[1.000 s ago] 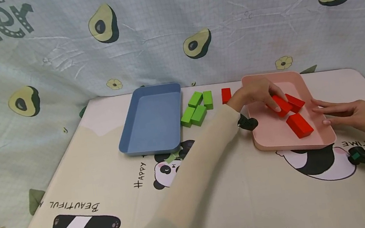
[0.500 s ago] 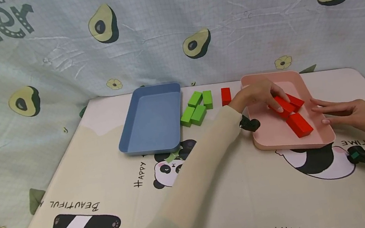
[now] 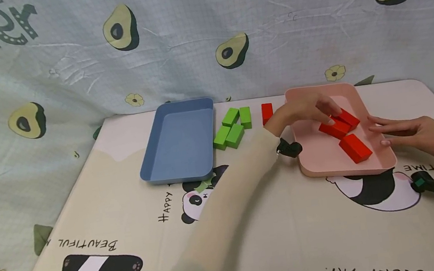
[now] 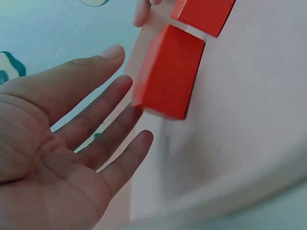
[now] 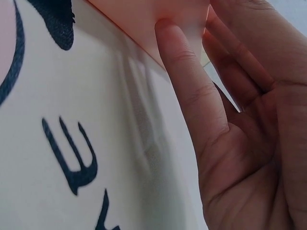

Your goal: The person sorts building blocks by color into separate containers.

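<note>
My left hand (image 3: 308, 109) hovers over the pink tray (image 3: 327, 162), its thumb and fingers apart around a red block (image 3: 334, 129). The left wrist view shows the hand's fingers spread beside a red block (image 4: 172, 72), nothing held. Two more red blocks lie in the tray: one block (image 3: 348, 119) against the first, another block (image 3: 355, 148) nearer the front. My right hand (image 3: 418, 129) rests its straight fingers against the tray's right wall. In the right wrist view, a fingertip (image 5: 170, 36) touches the tray's outside (image 5: 139, 24).
A blue tray (image 3: 177, 145) stands on the left. Several green blocks (image 3: 235, 136) lie just right of it. A single red block (image 3: 267, 113) sits between them and the pink tray, partly behind my left wrist. A patterned curtain (image 3: 172, 45) hangs behind the table.
My left hand has lowered the red block beside another in the pink tray and let go, its fingers parting. My right hand stays at the tray's edge.
</note>
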`<control>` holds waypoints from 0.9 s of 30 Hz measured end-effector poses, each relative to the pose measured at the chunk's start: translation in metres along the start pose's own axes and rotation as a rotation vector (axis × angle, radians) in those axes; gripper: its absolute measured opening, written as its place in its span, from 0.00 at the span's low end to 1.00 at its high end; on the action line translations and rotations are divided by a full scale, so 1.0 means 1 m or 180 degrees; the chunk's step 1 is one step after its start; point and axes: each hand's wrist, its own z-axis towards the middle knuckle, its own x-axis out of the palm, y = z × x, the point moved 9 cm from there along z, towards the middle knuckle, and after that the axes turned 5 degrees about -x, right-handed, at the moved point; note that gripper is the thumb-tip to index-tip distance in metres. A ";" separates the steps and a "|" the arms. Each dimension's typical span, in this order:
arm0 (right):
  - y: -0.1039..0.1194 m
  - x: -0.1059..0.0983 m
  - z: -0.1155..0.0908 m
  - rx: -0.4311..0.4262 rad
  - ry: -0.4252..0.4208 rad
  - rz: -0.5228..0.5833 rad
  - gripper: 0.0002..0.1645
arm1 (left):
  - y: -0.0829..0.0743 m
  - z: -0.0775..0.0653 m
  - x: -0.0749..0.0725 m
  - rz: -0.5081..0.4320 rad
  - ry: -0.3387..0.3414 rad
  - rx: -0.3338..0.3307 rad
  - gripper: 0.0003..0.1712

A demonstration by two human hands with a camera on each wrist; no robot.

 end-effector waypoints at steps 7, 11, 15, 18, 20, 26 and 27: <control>-0.002 -0.002 -0.001 -0.0017 -0.0050 -0.0019 0.30 | 0.005 -0.031 -0.027 0.0010 -0.0150 0.0152 0.19; -0.001 -0.002 -0.002 -0.0047 -0.0073 0.0010 0.30 | 0.011 -0.054 -0.043 -0.0021 -0.0260 0.0251 0.18; 0.000 0.000 -0.003 -0.0002 -0.0062 0.0018 0.30 | 0.018 -0.074 -0.057 -0.0085 -0.0436 0.0298 0.16; -0.001 0.000 -0.004 0.0045 -0.0044 0.0031 0.31 | 0.023 -0.084 -0.064 -0.0093 -0.0576 0.0303 0.16; -0.001 0.000 -0.004 0.0051 -0.0044 0.0042 0.31 | 0.026 -0.090 -0.068 -0.0046 -0.0684 0.0285 0.16; 0.003 0.000 -0.006 0.0005 -0.0038 0.0099 0.30 | 0.037 -0.104 -0.078 -0.0141 -0.0934 0.0273 0.16; 0.003 0.000 -0.006 0.0005 -0.0039 0.0111 0.30 | 0.039 -0.106 -0.079 -0.0144 -0.0967 0.0276 0.16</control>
